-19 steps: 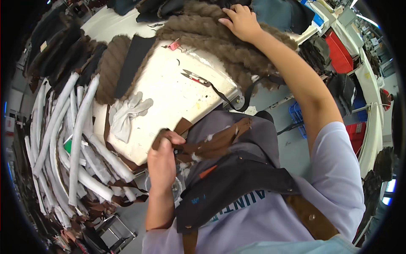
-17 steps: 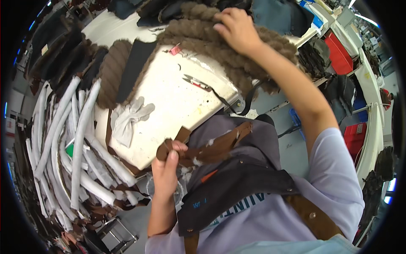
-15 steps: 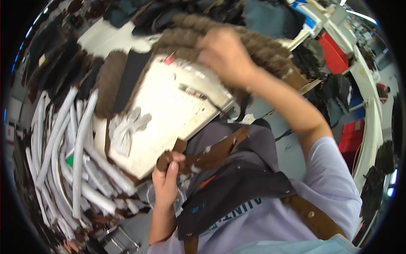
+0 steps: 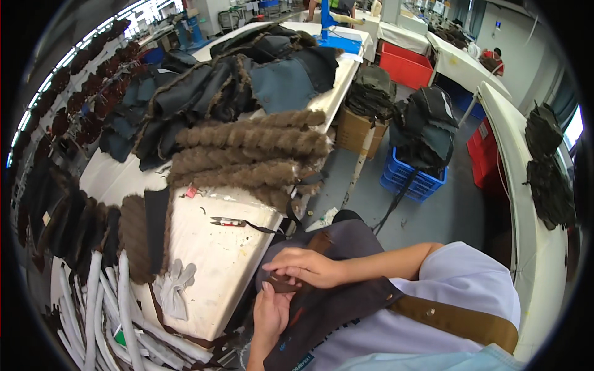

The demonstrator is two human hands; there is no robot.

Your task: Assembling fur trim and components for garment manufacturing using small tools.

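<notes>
Over my lap, both hands meet at a brown strip of leather-like material [image 4: 283, 285]. My left hand [image 4: 271, 311] grips it from below, thumb up against its edge. From above, my right hand [image 4: 309, 268] closes over the same strip, its fingers bent and pressed onto it. Part of the strip is hidden under the fingers. Beyond the hands, small thread snips [image 4: 228, 221] with a dark cord lie on the white table [image 4: 213, 266]. A pale glove [image 4: 175, 289] rests near the table's left edge.
Brown fur strips [image 4: 247, 145] lie across the table, with dark fur-edged pieces [image 4: 204, 93] behind. White rolled strips [image 4: 124, 309] crowd the lower left. At right stand a blue crate [image 4: 411, 179] with dark pieces, a cardboard box [image 4: 356, 133] and a red bin [image 4: 405, 65].
My right hand has come back from the fur strips to my lap and joined my left hand on the brown strip. The view has tilted up, showing more of the room.
</notes>
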